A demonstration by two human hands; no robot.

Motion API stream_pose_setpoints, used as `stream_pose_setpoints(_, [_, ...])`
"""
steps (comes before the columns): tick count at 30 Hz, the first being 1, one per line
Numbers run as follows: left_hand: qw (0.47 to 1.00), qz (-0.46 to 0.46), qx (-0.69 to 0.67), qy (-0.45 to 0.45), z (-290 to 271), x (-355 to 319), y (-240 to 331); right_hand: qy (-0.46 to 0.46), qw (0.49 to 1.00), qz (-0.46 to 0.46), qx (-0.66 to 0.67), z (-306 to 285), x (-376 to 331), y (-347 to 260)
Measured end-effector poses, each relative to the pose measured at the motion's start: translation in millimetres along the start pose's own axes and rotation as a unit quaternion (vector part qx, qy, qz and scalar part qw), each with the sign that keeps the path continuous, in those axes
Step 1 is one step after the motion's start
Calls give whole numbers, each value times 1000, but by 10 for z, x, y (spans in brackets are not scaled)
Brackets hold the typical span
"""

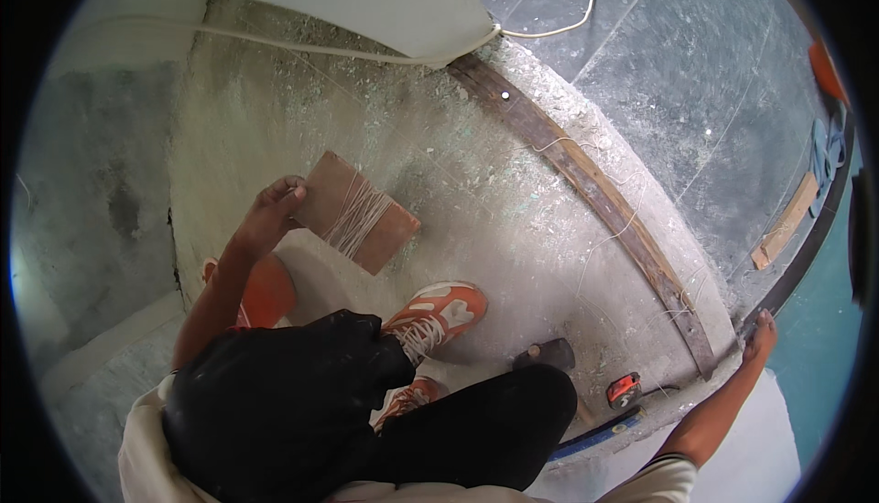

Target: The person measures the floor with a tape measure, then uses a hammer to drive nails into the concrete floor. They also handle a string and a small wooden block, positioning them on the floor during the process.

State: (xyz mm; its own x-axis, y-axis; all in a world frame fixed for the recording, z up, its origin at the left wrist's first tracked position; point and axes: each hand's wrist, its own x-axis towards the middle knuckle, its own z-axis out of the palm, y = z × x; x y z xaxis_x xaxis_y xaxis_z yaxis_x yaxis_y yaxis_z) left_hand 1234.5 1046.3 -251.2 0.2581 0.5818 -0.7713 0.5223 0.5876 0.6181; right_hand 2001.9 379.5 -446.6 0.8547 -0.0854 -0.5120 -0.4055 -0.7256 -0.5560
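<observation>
My left hand (272,213) grips the near edge of a reddish-brown brick (359,212) that lies on a rough, dusty cement surface (458,164). White string is wound around the brick's middle. My right hand (760,334) reaches far out to the right, fingers at the end of a long dark wooden batten (586,183); whether it holds anything is not clear. Thin string runs from the batten across the cement. My orange and white shoes (438,313) and black trousers fill the lower middle.
A red tape measure (623,389) and a blue level (595,434) lie at the cement edge near my right knee. A white cable (586,9) crosses dark floor tiles at the top. A wooden piece (783,224) and blue sandals (829,151) lie far right.
</observation>
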Motion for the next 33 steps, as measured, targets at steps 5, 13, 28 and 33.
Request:
stream_pose_setpoints(5, [980,42,-195,9,25,-157,-44,24,945,-97,311,-67,-2019,-1155])
stream_pose_setpoints(13, [789,151,-516,-299,-405,-222,-177,-256,922,-289,-41,1624,-4550,-2278])
stream_pose_setpoints(28, [782,164,-585,136,-2308,-3265,130,-719,613,-238,-225,2940,-8413,-3302])
stream_pose_setpoints(33, [685,203,-659,235,-4076,-3217,-541,-534,688,-363,-331,3105,-8083,-4368])
